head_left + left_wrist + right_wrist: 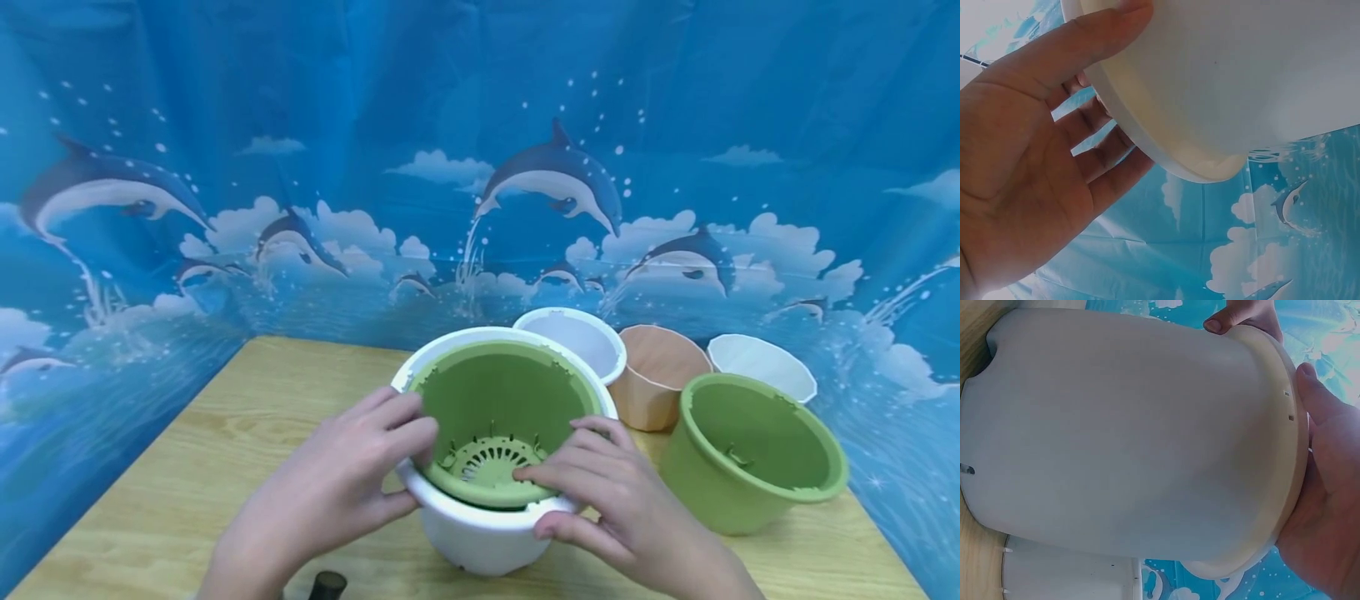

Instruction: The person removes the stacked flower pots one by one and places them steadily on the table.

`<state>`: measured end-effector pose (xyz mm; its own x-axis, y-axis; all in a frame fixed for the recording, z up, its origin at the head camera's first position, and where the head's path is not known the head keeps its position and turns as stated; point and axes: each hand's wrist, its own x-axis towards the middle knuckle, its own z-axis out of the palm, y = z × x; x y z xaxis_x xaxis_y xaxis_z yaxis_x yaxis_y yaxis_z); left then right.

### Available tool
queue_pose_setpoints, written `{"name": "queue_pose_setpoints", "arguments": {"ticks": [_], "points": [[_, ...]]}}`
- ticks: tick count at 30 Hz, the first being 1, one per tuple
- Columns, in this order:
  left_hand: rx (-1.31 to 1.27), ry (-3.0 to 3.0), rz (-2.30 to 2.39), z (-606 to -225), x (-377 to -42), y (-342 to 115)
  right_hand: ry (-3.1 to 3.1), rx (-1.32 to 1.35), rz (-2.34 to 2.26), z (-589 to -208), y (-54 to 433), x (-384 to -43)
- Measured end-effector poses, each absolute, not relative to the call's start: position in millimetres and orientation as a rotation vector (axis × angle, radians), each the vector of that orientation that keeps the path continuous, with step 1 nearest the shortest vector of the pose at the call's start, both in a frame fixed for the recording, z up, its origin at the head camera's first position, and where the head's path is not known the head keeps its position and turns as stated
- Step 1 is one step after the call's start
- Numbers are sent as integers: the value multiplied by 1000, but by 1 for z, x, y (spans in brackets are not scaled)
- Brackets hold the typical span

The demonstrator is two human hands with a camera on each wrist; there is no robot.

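A white flowerpot (480, 537) stands upright on the table with a green flowerpot (502, 383) nested inside it. Slots pierce the green pot's base. My left hand (352, 462) grips the rim at the left, fingers over the inner edge and thumb (1104, 34) against the white outer wall. At the right front, my right hand (611, 492) holds the rim, its fingers reaching over the green edge and its thumb (1316, 397) on the white rim. Both rims sit close together. In the right wrist view the white wall hides the green pot.
On the right stands another green flowerpot (705, 475). Behind are a white pot (577, 337), an orange-brown pot (648, 400) and a faceted white pot (761, 367). A dark cylindrical object (327, 585) shows at the front edge. A dolphin-print curtain (360, 125) surrounds the wooden table (187, 467).
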<state>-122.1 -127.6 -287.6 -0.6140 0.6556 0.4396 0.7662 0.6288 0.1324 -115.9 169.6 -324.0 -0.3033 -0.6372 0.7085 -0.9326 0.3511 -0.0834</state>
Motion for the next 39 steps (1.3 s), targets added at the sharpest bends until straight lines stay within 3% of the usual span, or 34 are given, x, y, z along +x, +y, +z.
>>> {"name": "queue_pose_setpoints", "arguments": {"ticks": [16, 39], "points": [[-1056, -2519, -487, -289, -125, -128, -1848, 1414, 786, -319, 159, -115], [-952, -2624, -514, -293, -127, -128, -1774, 1150, 1115, -321, 165, -116]]}}
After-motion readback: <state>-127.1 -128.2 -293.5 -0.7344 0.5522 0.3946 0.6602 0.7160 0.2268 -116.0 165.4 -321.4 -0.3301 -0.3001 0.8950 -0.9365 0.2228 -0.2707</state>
